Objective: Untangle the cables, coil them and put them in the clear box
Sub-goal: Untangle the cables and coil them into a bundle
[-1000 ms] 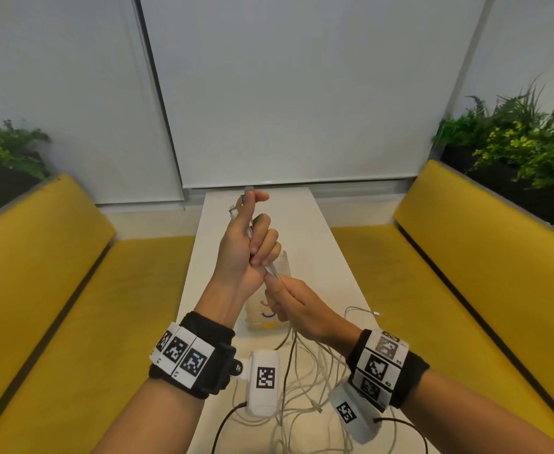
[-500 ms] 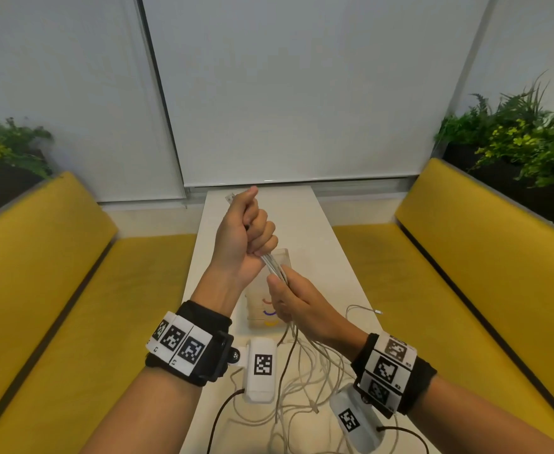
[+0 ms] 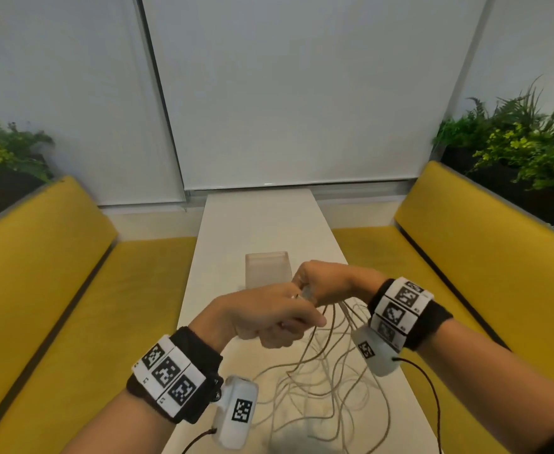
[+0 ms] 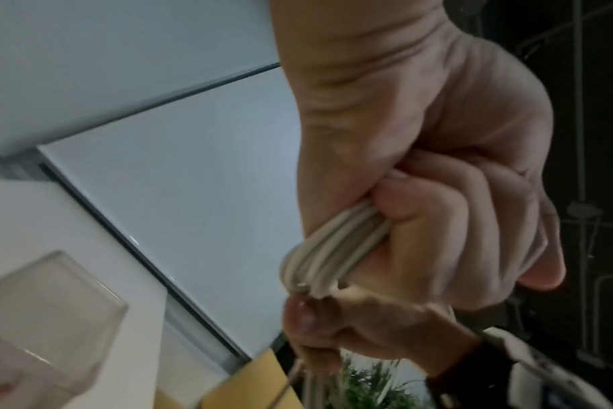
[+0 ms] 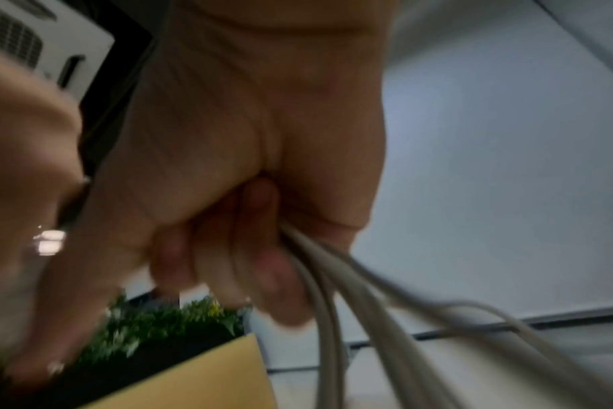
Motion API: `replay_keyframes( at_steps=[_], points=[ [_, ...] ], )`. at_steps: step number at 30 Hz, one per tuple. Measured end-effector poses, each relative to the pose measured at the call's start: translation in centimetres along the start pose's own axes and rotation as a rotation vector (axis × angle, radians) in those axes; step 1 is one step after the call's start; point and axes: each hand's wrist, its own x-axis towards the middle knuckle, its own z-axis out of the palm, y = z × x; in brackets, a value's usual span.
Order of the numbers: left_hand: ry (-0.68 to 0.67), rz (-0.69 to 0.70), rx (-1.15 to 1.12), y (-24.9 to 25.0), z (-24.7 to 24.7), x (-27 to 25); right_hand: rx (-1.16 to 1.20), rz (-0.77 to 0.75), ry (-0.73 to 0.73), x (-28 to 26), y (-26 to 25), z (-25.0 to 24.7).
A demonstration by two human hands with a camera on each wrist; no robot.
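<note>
Both fists, left hand (image 3: 269,317) and right hand (image 3: 326,283), clench the bundled pale grey cables (image 4: 327,249); keep loops even, feed slack slowly.

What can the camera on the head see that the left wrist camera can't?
Only the head view shows the loose cables sprawling in loops on the white table, both wrists with their marker bands, and the yellow benches on each side.

Only the left wrist view shows, up close, the left hand with its fingers curled round a bunch of grey-white cable strands.

Both show the clear box, the right hand pinching the same bunch right next to the left hand, and the pale window blinds.
</note>
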Motion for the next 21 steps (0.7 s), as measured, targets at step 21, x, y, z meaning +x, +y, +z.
replay_keyframes(
  at_steps=[21],
  points=[
    [0.896,0.194,0.162,-5.6,-0.4,5.4,0.673,0.149,0.088,-1.0,-0.1,-0.3]
  ],
)
